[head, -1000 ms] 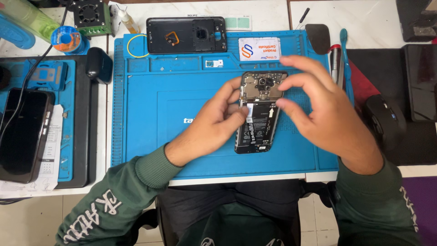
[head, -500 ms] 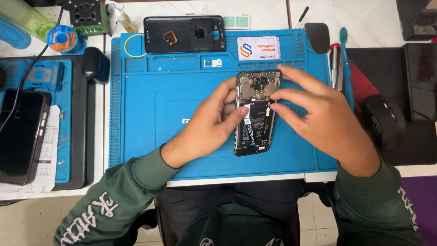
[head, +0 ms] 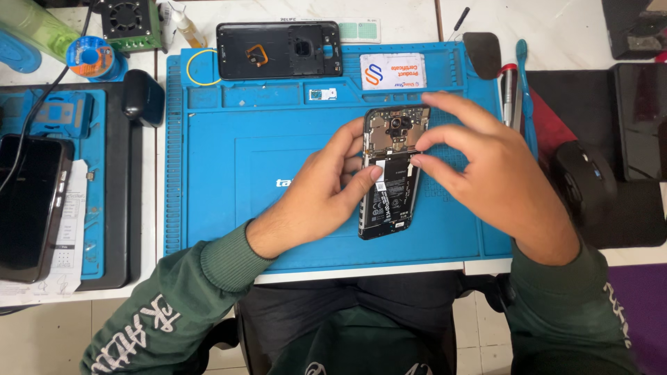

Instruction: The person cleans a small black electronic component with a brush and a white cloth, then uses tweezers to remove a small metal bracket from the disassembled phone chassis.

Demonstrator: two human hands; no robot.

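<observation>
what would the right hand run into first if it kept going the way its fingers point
The right hand points left, fingertips already at the opened phone on the blue mat. Going on, it would likely meet the left hand steadying the phone's other edge.

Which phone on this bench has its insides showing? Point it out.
The opened phone on the blue mat, between the left hand and right hand: circuit board and battery bare. The phone at the far left shows only a dark screen.

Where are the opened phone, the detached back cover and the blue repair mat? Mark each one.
opened phone (head: 386, 201), head view, on its black battery label.
detached back cover (head: 278, 50), head view, on its dark inner face.
blue repair mat (head: 229, 139), head view, on a bare stretch left of the hands.
</observation>
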